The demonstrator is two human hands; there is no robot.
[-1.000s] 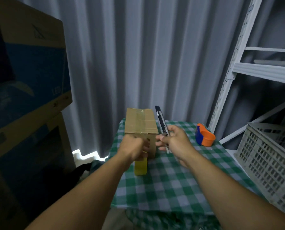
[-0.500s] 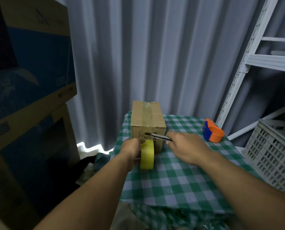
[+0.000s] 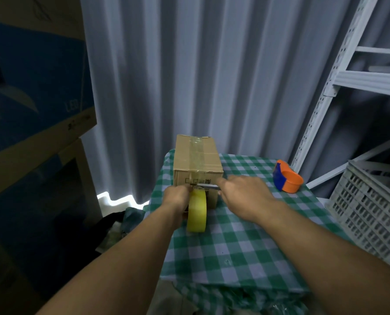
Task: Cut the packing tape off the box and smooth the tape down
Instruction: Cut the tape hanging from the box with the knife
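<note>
A small cardboard box (image 3: 208,155) stands on the green checked table (image 3: 235,242), with a strip of clear packing tape (image 3: 195,153) running along its top and down its near face. My left hand (image 3: 177,198) grips a yellow tape roll (image 3: 197,211) held upright just in front of the box. My right hand (image 3: 241,194) holds a utility knife (image 3: 206,185) level across the box's near face, its blade pointing left, just above the roll. The stretch of tape between roll and box is hard to make out.
An orange and blue tape dispenser (image 3: 287,179) sits at the table's back right. A white plastic crate (image 3: 371,208) and a white metal shelf frame (image 3: 325,87) stand to the right. Large stacked cartons (image 3: 30,110) fill the left. A grey curtain hangs behind.
The knife swung down from upright beside the box to level across its near face. The yellow roll came up from under my left hand and now stands in front of the box.
</note>
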